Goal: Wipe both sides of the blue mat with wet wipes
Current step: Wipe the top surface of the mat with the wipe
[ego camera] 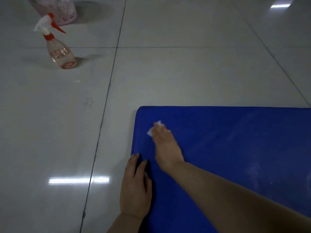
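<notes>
The blue mat [227, 140] lies flat on the tiled floor, filling the lower right of the view, with faint pale smears on its right part. My right hand [165, 145] reaches across the mat near its far left corner and presses a small white wet wipe [150, 132] onto the surface; bits of the wipe show beyond the fingers. My left hand [135, 187] rests flat on the mat's left edge with its fingers straight.
A clear spray bottle [58, 47] with pink liquid and a red-and-white trigger stands on the floor at the upper left. Behind it is a pink perforated basket [58, 10]. Glossy grey floor tiles [50, 132] surround the mat.
</notes>
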{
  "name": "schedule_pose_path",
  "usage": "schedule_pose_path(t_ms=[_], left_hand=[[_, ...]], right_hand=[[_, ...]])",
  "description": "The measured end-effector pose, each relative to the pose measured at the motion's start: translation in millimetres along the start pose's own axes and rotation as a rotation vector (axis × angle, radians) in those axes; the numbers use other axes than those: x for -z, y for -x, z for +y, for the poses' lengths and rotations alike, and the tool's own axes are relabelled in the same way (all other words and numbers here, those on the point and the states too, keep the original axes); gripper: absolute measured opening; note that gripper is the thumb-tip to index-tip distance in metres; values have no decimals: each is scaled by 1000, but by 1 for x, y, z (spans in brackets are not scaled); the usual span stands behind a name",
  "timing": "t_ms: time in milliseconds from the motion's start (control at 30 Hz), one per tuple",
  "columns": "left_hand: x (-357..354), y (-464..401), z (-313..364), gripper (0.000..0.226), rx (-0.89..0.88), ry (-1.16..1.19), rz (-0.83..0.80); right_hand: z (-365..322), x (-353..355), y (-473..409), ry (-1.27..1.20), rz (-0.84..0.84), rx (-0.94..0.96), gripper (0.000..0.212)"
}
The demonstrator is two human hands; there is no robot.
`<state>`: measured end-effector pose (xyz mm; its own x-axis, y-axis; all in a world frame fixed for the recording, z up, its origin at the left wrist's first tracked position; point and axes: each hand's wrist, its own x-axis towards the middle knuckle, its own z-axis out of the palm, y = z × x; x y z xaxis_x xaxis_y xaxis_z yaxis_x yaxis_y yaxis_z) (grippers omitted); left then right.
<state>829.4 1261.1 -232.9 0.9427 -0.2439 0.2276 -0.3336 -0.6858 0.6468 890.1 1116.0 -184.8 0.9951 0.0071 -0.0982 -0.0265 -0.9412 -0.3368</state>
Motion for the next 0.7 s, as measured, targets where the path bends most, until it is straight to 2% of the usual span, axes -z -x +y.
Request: schedule_pose_path(t_ms=[67,133,233,300,400,467,533,633,667,700], left_hand=[[0,-1,-2,36,47,41,-1],[3,0,0,33,52,91,16],[4,-1,1,32,31,104,50],[3,-2,1,42,32,104,54],[3,-2,1,28,29,112,63],[3,-2,1,29,24,126,52],[4,-3,2,24,21,137,59],[3,-4,3,31,24,179,63],[3,-4,3,32,20,183,62],[3,-3,2,29,17,183,66]], right_hand=[[-23,-6,2,-23,-134,215,66],[-22,-7,6,-34,-133,272,66],[9,-8,20,4,72,121,78],[35,1,35,-33,240,-140,77],[51,8,49,-110,241,-353,73],[38,-4,45,-68,297,-269,72],[11,-18,33,-35,183,-122,73],[-22,-17,22,15,-22,273,65],[-23,-13,21,14,-77,330,64],[-18,-16,23,19,-54,338,68]])
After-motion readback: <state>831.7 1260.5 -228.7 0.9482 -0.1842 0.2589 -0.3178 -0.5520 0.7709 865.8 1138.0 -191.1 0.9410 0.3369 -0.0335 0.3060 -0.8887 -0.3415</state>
